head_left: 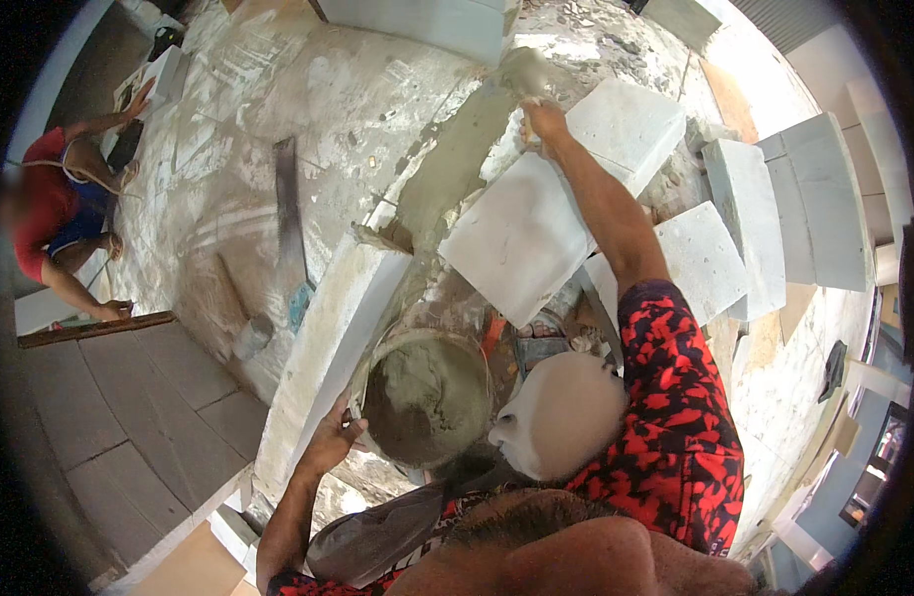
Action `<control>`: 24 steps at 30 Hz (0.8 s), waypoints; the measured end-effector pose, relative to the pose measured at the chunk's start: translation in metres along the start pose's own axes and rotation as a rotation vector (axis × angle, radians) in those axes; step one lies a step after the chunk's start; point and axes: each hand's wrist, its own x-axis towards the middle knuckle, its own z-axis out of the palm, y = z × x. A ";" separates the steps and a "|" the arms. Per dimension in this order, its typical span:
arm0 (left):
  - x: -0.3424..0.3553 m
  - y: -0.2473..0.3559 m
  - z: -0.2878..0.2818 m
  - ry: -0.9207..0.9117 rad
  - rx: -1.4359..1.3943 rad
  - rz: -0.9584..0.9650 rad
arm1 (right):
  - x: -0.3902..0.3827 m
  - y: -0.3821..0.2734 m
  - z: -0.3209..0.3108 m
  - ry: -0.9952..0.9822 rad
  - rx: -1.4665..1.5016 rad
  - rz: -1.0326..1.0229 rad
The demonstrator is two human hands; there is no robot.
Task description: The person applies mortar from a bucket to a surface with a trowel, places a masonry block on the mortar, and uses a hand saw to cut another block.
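My left hand [330,440] is closed at the left rim of a round bucket [485,370], its fingers hooked over the edge. Grey wet mortar [422,387] fills part of the bucket, smeared up its inner wall. My right arm reaches far forward, and my right hand [544,121] is closed on what looks like a trowel [525,75], its mortar-coloured end blurred. It is above the far end of a strip of wet mortar [442,174] spread along the floor. Beside that strip, under my right forearm, lies a white block [516,236]; another white block [626,129] adjoins it.
A long white block [323,338] stands left of the bucket. More blocks [750,223] stack at the right. A handsaw [290,214] lies on the dusty floor. At the far left another person [65,199] crouches by a grey block wall [129,417]. A pale rounded object [566,417] is near my body.
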 end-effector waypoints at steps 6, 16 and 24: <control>0.002 0.032 0.008 0.016 0.053 -0.028 | 0.083 0.033 0.002 0.170 -0.373 -0.231; -0.005 0.013 0.001 0.018 0.148 0.025 | 0.015 0.029 0.022 -0.034 -0.807 -0.310; 0.010 0.035 0.008 0.031 0.123 0.025 | 0.124 0.051 -0.016 0.131 -0.222 -0.179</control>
